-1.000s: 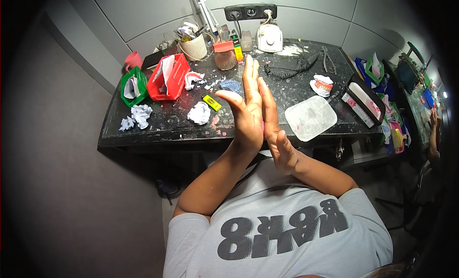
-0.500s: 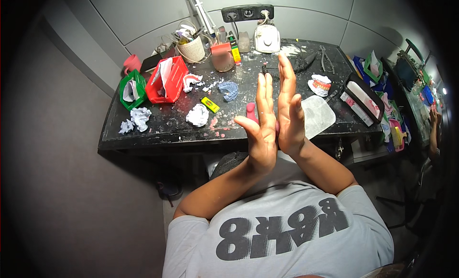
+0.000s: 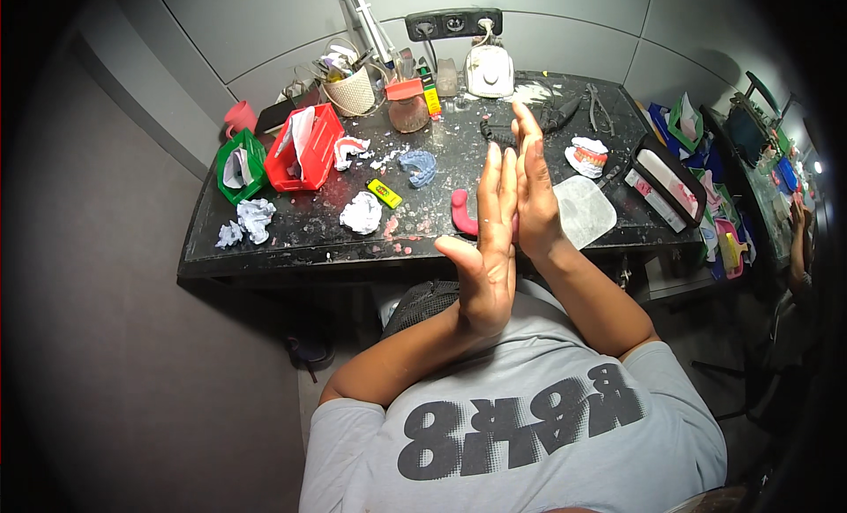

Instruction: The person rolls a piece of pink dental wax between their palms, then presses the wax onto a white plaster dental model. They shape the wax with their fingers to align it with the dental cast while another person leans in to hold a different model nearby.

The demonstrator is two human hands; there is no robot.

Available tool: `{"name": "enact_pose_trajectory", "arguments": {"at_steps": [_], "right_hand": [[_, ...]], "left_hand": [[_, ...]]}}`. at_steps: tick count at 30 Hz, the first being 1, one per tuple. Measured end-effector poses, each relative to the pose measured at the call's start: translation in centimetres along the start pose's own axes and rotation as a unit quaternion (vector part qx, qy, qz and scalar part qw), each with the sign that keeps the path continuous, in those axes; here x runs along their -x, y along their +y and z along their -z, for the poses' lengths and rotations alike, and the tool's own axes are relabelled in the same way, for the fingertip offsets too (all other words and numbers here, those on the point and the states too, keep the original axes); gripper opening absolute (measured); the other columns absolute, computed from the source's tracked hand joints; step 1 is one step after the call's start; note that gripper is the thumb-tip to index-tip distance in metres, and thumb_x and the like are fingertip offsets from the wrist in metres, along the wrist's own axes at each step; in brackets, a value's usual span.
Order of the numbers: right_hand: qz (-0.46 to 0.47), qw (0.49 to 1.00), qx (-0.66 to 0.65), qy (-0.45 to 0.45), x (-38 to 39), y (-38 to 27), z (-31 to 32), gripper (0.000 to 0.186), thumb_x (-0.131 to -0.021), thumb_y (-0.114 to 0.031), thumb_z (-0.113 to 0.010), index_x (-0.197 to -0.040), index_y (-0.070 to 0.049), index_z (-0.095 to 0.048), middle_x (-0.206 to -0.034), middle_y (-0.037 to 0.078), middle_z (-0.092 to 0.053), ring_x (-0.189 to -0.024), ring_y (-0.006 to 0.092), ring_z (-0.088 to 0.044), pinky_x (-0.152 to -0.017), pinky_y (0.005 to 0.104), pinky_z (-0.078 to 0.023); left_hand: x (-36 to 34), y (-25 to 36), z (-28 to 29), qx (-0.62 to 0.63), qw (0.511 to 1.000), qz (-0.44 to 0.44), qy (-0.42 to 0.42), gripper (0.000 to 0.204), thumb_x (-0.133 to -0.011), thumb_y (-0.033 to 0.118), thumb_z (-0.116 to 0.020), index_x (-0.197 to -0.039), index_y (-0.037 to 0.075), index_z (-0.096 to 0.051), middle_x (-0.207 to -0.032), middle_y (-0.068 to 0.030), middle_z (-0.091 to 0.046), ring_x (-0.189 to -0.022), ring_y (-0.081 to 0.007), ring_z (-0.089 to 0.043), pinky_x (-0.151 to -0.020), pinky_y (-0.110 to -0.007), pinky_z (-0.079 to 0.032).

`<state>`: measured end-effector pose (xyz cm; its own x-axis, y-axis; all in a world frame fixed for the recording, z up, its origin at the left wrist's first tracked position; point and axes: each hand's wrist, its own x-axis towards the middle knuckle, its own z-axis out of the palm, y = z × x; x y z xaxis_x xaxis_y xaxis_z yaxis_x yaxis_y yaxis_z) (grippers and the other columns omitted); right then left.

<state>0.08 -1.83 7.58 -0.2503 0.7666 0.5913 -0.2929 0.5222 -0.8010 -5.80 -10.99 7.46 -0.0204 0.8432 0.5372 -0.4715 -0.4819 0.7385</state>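
Note:
My left hand (image 3: 491,248) and my right hand (image 3: 536,195) are raised near the desk's front edge, palms facing and nearly pressed together. The fingers of both are straight, and the left thumb sticks out to the side. A small piece of pink wax (image 3: 515,225) shows between the palms, mostly hidden by them. Just behind the left hand lies a curved pink wax rim (image 3: 460,212), partly covered by it. A pale translucent plate (image 3: 584,210) lies to the right of my right hand. Beyond it stands a denture model (image 3: 587,157) with pink gums and teeth.
On the black desk (image 3: 291,239) are a yellow lighter (image 3: 384,194), crumpled paper (image 3: 361,214), a blue-grey arch mould (image 3: 417,167), a red bin (image 3: 306,151), a green bin (image 3: 241,164), a glass jar (image 3: 408,114), a white device (image 3: 490,72), pliers (image 3: 600,110) and a black case (image 3: 668,182).
My hands have slid against each other: the right has shifted slightly forward and the left slightly back. More of the curved pink rim shows beside the left hand.

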Motion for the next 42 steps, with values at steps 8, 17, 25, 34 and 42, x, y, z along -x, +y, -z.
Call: {"name": "enact_pose_trajectory", "arguments": {"at_steps": [8, 17, 25, 34, 42], "right_hand": [[-0.035, 0.999, -0.016, -0.028, 1.0, 0.7, -0.3, 0.067, -0.117, -0.052, -0.016, -0.169, -0.01, -0.013, -0.162, 0.022, -0.032, -0.137, 0.0254, -0.05, -0.105, 0.0338, -0.052], [-0.089, 0.99, -0.091, -0.061, 1.8, 0.5, -0.7, 0.068, -0.116, -0.054, -0.015, -0.168, -0.011, -0.016, -0.167, 0.028, -0.025, -0.157, 0.0365, -0.025, -0.127, 0.046, -0.026], [-0.112, 0.982, -0.135, -0.062, 2.0, 1.0, -1.1, 0.072, -0.114, -0.059, -0.02, -0.168, -0.012, -0.015, -0.163, 0.027, -0.033, -0.148, 0.0352, -0.042, -0.121, 0.0489, -0.038], [-0.149, 0.97, -0.156, -0.113, 2.5, 0.6, -0.4, 0.073, -0.113, -0.061, -0.022, -0.168, -0.014, -0.012, -0.12, 0.014, -0.071, -0.093, 0.012, -0.068, -0.074, 0.0217, -0.05], [-0.077, 0.968, -0.219, -0.095, 3.1, 0.8, -2.2, 0.082, -0.109, -0.065, -0.029, -0.169, -0.016, -0.001, -0.154, 0.031, -0.045, -0.129, 0.0394, -0.064, -0.101, 0.0466, -0.058]], "left_hand": [[-0.3, 0.7, 0.4, 0.077, 0.997, -0.008, 0.028, 0.131, -0.079, 0.104, -0.008, -0.171, 0.011, 0.009, -0.177, -0.0256, 0.004, -0.165, -0.0363, -0.004, -0.131, -0.051, -0.007], [-0.2, 1.1, 0.8, 0.075, 0.996, -0.017, 0.052, 0.133, -0.078, 0.105, -0.012, -0.171, 0.012, 0.008, -0.176, -0.0279, -0.001, -0.165, -0.0375, -0.007, -0.131, -0.051, -0.011], [-0.2, 1.6, 0.8, 0.065, 0.997, -0.013, 0.048, 0.137, -0.076, 0.107, -0.015, -0.171, 0.011, 0.009, -0.175, -0.0306, -0.004, -0.164, -0.0371, -0.011, -0.129, -0.046, -0.018], [-0.2, 1.9, 0.8, 0.07, 0.996, -0.018, 0.047, 0.14, -0.074, 0.109, -0.017, -0.17, 0.011, 0.013, -0.174, -0.0325, -0.007, -0.163, -0.0359, -0.015, -0.129, -0.045, -0.018], [-1.0, 1.7, 1.2, 0.135, 0.988, -0.039, 0.059, 0.134, -0.08, 0.104, -0.019, -0.171, 0.008, 0.004, -0.175, -0.0306, -0.006, -0.164, -0.0387, -0.012, -0.131, -0.048, -0.013]]}}
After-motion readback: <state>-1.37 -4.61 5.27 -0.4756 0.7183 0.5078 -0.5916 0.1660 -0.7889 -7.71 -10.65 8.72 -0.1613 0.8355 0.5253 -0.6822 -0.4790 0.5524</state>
